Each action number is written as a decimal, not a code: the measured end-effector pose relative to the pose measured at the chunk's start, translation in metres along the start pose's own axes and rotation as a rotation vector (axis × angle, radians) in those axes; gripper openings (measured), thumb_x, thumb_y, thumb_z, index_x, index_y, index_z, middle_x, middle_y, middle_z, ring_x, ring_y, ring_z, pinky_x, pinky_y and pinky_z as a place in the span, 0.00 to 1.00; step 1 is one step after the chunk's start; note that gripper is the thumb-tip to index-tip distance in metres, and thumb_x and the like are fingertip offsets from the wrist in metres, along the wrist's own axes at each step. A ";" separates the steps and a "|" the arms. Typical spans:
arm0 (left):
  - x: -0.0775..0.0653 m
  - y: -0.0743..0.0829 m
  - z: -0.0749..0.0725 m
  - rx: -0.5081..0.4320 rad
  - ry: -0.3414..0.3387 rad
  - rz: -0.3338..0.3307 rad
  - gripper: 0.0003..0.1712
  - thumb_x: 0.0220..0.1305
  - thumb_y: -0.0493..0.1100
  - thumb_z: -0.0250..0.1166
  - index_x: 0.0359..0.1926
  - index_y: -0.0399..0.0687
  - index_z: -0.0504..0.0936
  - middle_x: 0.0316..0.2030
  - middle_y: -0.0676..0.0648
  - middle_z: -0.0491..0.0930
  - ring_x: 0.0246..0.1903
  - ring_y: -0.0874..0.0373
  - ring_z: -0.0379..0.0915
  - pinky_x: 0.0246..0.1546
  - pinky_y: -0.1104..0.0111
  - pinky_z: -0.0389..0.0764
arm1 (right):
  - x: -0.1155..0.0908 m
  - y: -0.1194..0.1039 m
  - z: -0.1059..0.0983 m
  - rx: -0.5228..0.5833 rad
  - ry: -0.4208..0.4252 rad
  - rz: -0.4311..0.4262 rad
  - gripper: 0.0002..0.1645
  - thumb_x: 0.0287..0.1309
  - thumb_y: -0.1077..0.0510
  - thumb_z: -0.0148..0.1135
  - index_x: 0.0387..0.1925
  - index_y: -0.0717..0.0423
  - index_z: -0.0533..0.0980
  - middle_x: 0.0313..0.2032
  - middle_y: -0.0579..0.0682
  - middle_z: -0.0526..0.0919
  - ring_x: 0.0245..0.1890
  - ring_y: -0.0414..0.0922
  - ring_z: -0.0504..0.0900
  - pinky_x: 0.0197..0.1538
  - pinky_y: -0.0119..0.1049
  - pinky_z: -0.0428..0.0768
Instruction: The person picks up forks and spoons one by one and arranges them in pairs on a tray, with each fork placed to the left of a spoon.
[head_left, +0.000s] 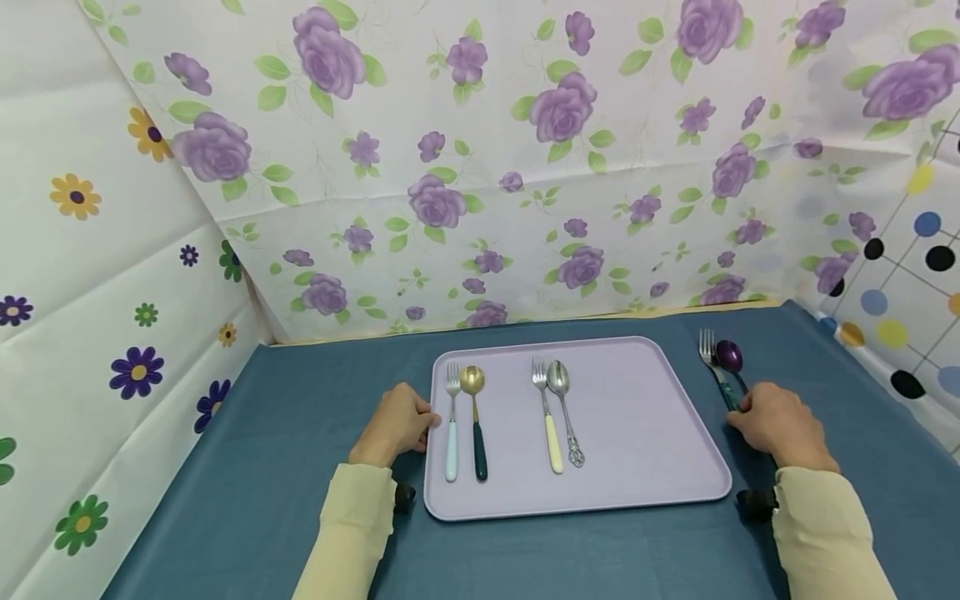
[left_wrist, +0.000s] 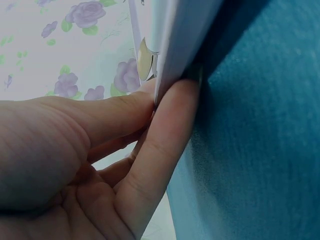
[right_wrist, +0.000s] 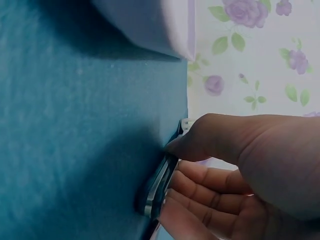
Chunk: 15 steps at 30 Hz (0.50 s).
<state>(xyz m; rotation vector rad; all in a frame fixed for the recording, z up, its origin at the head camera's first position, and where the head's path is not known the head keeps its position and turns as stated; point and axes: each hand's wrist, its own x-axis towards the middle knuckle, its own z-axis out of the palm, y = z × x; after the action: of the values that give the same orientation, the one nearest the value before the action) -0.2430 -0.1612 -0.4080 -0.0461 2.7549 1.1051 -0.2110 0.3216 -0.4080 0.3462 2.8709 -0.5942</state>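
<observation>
My left hand (head_left: 396, 423) pinches the left rim of a pale lilac tray (head_left: 645, 433) between thumb and fingers. On the tray lie a fork with a light blue handle (head_left: 452, 450), a gold spoon with a dark green handle (head_left: 480, 450), a fork with a cream handle (head_left: 553, 446) and a silver spoon with an ornate handle (head_left: 566, 412). Right of the tray, my right hand (head_left: 783, 425) pinches the dark green handle of a fork (head_left: 716, 367); in the right wrist view this handle (right_wrist: 159, 182) is close to the cloth. Beside it lies a purple spoon (head_left: 729, 356), its handle partly hidden by the hand.
A blue cloth (head_left: 570, 558) covers the table. Behind it hangs a white sheet with purple roses (head_left: 435, 200). Flower-printed (head_left: 75, 196) and dotted (head_left: 892, 333) sheets stand at the left and right sides.
</observation>
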 end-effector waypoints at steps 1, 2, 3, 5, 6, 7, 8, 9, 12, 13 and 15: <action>0.000 0.000 0.000 -0.003 0.001 0.000 0.07 0.62 0.34 0.64 0.38 0.33 0.87 0.28 0.42 0.83 0.19 0.58 0.78 0.23 0.65 0.85 | 0.000 0.000 0.000 -0.001 -0.001 0.001 0.19 0.61 0.53 0.60 0.40 0.68 0.78 0.27 0.56 0.75 0.25 0.49 0.73 0.24 0.40 0.72; 0.000 0.000 0.000 -0.006 0.002 0.001 0.07 0.62 0.34 0.64 0.38 0.33 0.86 0.28 0.42 0.83 0.19 0.58 0.78 0.23 0.65 0.85 | 0.000 -0.001 0.000 -0.004 -0.001 0.000 0.19 0.61 0.53 0.60 0.40 0.68 0.78 0.27 0.56 0.75 0.25 0.49 0.73 0.24 0.40 0.72; 0.000 0.000 0.000 -0.008 0.001 0.000 0.07 0.62 0.34 0.64 0.38 0.33 0.86 0.28 0.42 0.83 0.19 0.58 0.79 0.23 0.65 0.85 | -0.001 -0.001 0.000 -0.006 -0.004 0.001 0.19 0.61 0.53 0.61 0.40 0.68 0.78 0.27 0.56 0.75 0.26 0.49 0.73 0.24 0.40 0.72; 0.000 -0.001 0.000 -0.010 0.000 0.002 0.07 0.62 0.34 0.64 0.38 0.33 0.86 0.27 0.42 0.83 0.19 0.58 0.79 0.23 0.65 0.85 | -0.001 -0.002 0.000 -0.008 -0.012 0.004 0.20 0.61 0.53 0.61 0.41 0.69 0.78 0.27 0.56 0.75 0.26 0.49 0.73 0.25 0.40 0.72; 0.001 -0.001 0.000 -0.012 -0.001 0.002 0.07 0.62 0.33 0.64 0.38 0.33 0.86 0.28 0.42 0.83 0.19 0.58 0.79 0.23 0.65 0.85 | 0.000 -0.003 0.000 -0.007 -0.016 0.006 0.20 0.61 0.53 0.61 0.41 0.69 0.78 0.28 0.57 0.75 0.27 0.49 0.73 0.25 0.41 0.72; 0.001 -0.001 0.000 -0.013 -0.001 -0.003 0.07 0.62 0.34 0.64 0.38 0.33 0.86 0.28 0.42 0.83 0.19 0.58 0.79 0.23 0.65 0.85 | 0.000 -0.003 -0.001 -0.008 -0.022 0.009 0.20 0.61 0.53 0.61 0.42 0.69 0.78 0.28 0.57 0.75 0.27 0.50 0.73 0.25 0.41 0.72; 0.001 -0.001 0.000 -0.011 -0.003 -0.002 0.08 0.62 0.34 0.64 0.39 0.34 0.86 0.28 0.42 0.83 0.19 0.58 0.79 0.24 0.65 0.85 | 0.000 -0.004 -0.001 -0.006 -0.027 0.013 0.20 0.61 0.53 0.61 0.42 0.69 0.78 0.28 0.57 0.75 0.27 0.50 0.73 0.26 0.41 0.71; 0.001 -0.001 0.000 -0.010 -0.003 -0.001 0.08 0.62 0.34 0.64 0.39 0.34 0.86 0.28 0.42 0.83 0.19 0.58 0.79 0.24 0.64 0.85 | 0.000 -0.005 -0.001 -0.003 -0.031 0.016 0.20 0.61 0.53 0.61 0.42 0.69 0.78 0.29 0.57 0.74 0.28 0.50 0.73 0.26 0.41 0.71; 0.001 -0.001 0.000 -0.006 -0.002 0.006 0.08 0.62 0.34 0.64 0.39 0.33 0.86 0.28 0.42 0.83 0.19 0.58 0.79 0.23 0.65 0.85 | 0.000 -0.006 -0.001 0.004 -0.038 0.020 0.20 0.60 0.52 0.61 0.42 0.68 0.78 0.29 0.57 0.74 0.28 0.50 0.72 0.26 0.42 0.71; 0.001 -0.001 0.000 -0.005 -0.001 0.006 0.08 0.62 0.34 0.64 0.39 0.33 0.86 0.28 0.42 0.83 0.19 0.58 0.79 0.23 0.65 0.85 | 0.000 -0.007 -0.001 0.005 -0.040 0.021 0.20 0.60 0.52 0.61 0.42 0.69 0.78 0.29 0.57 0.74 0.28 0.50 0.72 0.27 0.42 0.71; 0.001 -0.001 0.000 -0.005 -0.001 0.008 0.08 0.62 0.33 0.64 0.38 0.33 0.86 0.28 0.42 0.83 0.19 0.58 0.79 0.23 0.65 0.85 | -0.001 -0.008 -0.002 0.010 -0.042 0.016 0.20 0.60 0.52 0.62 0.41 0.68 0.79 0.28 0.57 0.74 0.28 0.50 0.72 0.26 0.41 0.71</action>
<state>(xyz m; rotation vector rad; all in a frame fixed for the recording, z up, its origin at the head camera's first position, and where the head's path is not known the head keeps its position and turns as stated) -0.2435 -0.1619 -0.4093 -0.0357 2.7542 1.1137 -0.2126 0.3152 -0.4037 0.3539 2.8232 -0.6052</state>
